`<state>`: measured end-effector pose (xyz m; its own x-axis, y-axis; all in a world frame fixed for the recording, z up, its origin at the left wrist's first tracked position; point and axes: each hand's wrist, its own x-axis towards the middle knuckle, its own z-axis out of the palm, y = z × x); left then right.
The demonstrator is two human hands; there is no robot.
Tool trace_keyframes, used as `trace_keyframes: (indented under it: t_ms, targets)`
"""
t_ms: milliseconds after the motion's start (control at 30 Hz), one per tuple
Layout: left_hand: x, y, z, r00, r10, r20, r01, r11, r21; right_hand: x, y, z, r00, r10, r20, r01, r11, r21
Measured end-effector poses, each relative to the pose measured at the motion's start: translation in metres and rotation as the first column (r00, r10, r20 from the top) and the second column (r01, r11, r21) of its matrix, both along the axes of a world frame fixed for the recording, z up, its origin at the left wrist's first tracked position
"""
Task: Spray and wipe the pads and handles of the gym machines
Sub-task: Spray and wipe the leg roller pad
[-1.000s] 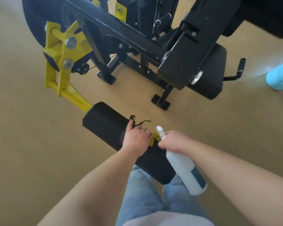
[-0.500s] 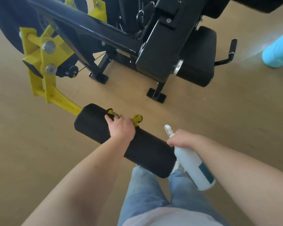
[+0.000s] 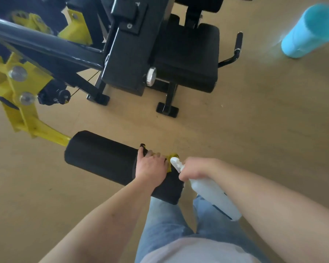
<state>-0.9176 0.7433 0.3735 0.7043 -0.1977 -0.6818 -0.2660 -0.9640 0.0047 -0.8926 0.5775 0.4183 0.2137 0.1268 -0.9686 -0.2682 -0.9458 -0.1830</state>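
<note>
Two hands: a person's left hand (image 3: pixel 152 168) and right hand (image 3: pixel 196 168) are side by side at the black roller pad (image 3: pixel 103 154) of a gym machine.
Left hand: fingers curled, bunching a yellow cloth (image 3: pixel 172 156) against the top of the pad, towards its nearer end.
Right hand: fingers wrapped round the neck of a white spray bottle (image 3: pixel 213 194), with the nozzle just beside the cloth and the left hand.
Roller pad: lies low in front of the person's jeans (image 3: pixel 165 221), fixed at its far end to a yellow lever arm (image 3: pixel 27 118).
Bottle label: a dark patch low on the bottle, largely hidden by the forearm; any writing is too blurred to read.
Background: a black seat pad (image 3: pixel 186 59), a black side handle (image 3: pixel 237 42) and a light-blue cylinder (image 3: pixel 308 31) on the tan floor (image 3: pixel 254 130).
</note>
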Motion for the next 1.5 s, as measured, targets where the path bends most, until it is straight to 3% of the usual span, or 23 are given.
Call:
trace_keyframes:
  t_ms: [100, 300, 467, 733, 967, 1267, 1367, 1500]
  targets:
    - [-0.024, -0.025, 0.004, 0.997, -0.078, -0.01, 0.077, 0.994, -0.08, -0.009, -0.006, -0.001, 1.0, 0.016, 0.007, -0.016, 1.0, 0.014]
    - [-0.028, -0.006, 0.0, 0.998, -0.022, 0.06, 0.031, 0.987, -0.155, -0.007, -0.015, -0.002, 0.999, -0.033, -0.005, 0.033, 0.998, 0.06]
    - [-0.011, 0.019, 0.001, 0.993, 0.073, 0.088, -0.064, 0.992, -0.106, 0.008, -0.011, 0.003, 0.996, -0.056, 0.074, 0.05, 0.996, 0.073]
    - [0.025, 0.074, -0.001, 0.956, 0.265, 0.122, -0.27, 0.963, 0.021, 0.007, 0.018, 0.006, 0.999, -0.001, -0.042, 0.005, 0.997, 0.081]
    - [0.038, 0.113, 0.001, 0.928, 0.33, 0.172, -0.341, 0.939, 0.041, 0.008, 0.027, 0.007, 0.998, 0.06, 0.019, -0.06, 0.998, 0.001]
    - [0.046, 0.191, 0.002, 0.777, 0.558, 0.292, -0.578, 0.816, -0.021, 0.018, 0.065, 0.031, 0.949, 0.307, -0.072, -0.31, 0.95, -0.03]
    - [0.044, 0.209, 0.008, 0.721, 0.632, 0.284, -0.635, 0.767, -0.093, 0.028, 0.091, 0.037, 0.952, 0.306, -0.028, -0.305, 0.952, 0.029]
    - [0.039, 0.233, 0.016, 0.52, 0.828, 0.212, -0.789, 0.56, -0.251, 0.044, 0.142, 0.034, 0.963, 0.258, 0.082, -0.267, 0.955, 0.13]
